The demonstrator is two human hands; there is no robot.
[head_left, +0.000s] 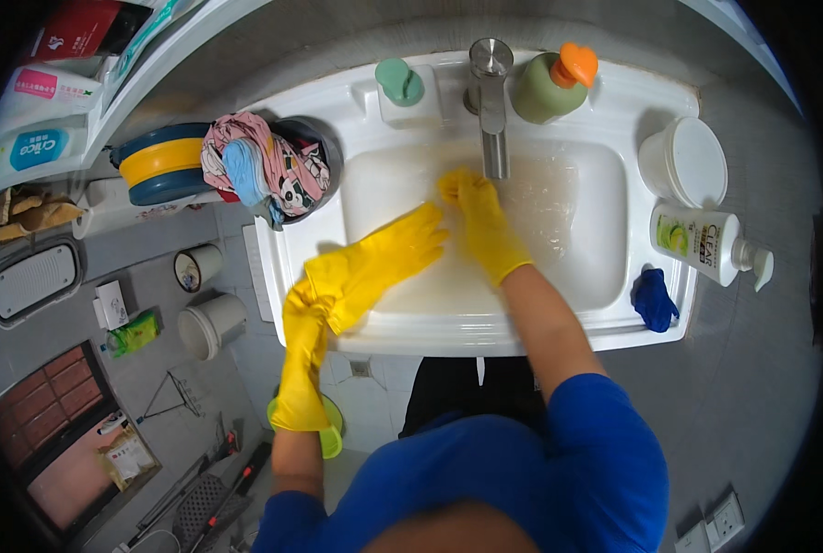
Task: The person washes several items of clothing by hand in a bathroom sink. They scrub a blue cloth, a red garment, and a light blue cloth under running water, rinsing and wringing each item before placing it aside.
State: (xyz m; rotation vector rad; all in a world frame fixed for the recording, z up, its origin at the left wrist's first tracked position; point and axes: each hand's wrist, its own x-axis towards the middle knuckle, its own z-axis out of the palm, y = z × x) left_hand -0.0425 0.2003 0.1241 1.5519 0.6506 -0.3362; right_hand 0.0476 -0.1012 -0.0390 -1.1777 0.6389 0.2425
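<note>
I wear yellow rubber gloves on both hands. My left hand [308, 302] is closed around the wide cuff of a loose yellow rubber glove [374, 265], whose limp fingers reach out over the left part of the sink [605, 249]. My right hand [476, 217] is over the middle of the basin, just below and left of the metal faucet [492, 120]. Its fingers look curled together near the loose glove's fingertips; slight blur hides whatever may be in them. Cloudy, bubbly water shows in the basin right of that hand.
On the sink's back rim stand a green soap box [402, 85] and a green pump bottle [545, 88]. At right are a white tub [683, 161], a white pump bottle [697, 241] and a blue cloth [654, 300]. A container of crumpled fabric [268, 170] stands at left.
</note>
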